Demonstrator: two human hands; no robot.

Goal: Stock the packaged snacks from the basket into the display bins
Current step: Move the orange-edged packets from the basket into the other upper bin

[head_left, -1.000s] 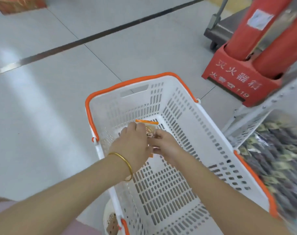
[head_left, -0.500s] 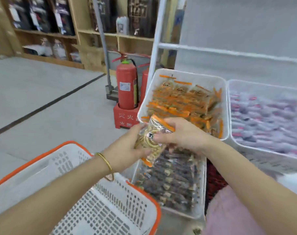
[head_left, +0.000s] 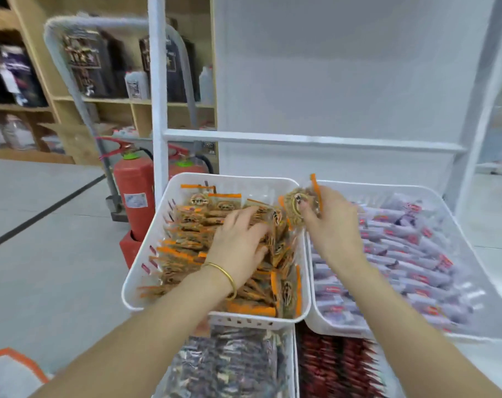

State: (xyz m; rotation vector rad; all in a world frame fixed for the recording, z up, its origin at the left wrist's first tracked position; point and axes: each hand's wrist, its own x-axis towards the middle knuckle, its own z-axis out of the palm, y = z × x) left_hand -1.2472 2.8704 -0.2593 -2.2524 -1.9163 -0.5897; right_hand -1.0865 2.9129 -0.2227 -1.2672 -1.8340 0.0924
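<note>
Our left hand (head_left: 241, 242) let go of the snack packet (head_left: 297, 203) and now presses the stocked packets (head_left: 186, 225) beneath it. Only our right hand (head_left: 330, 225) pinches it.

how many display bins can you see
4: orange-pack bin upper left, purple-pack bin upper right, dark-pack bin lower left, red-pack bin lower right. More may lie outside the frame.

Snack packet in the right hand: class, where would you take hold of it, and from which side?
Pinch the snack packet by its flat orange sealed edge, coming from above. That strip sticks up free and thin, while the right hand covers the packet's lower right part.
</note>
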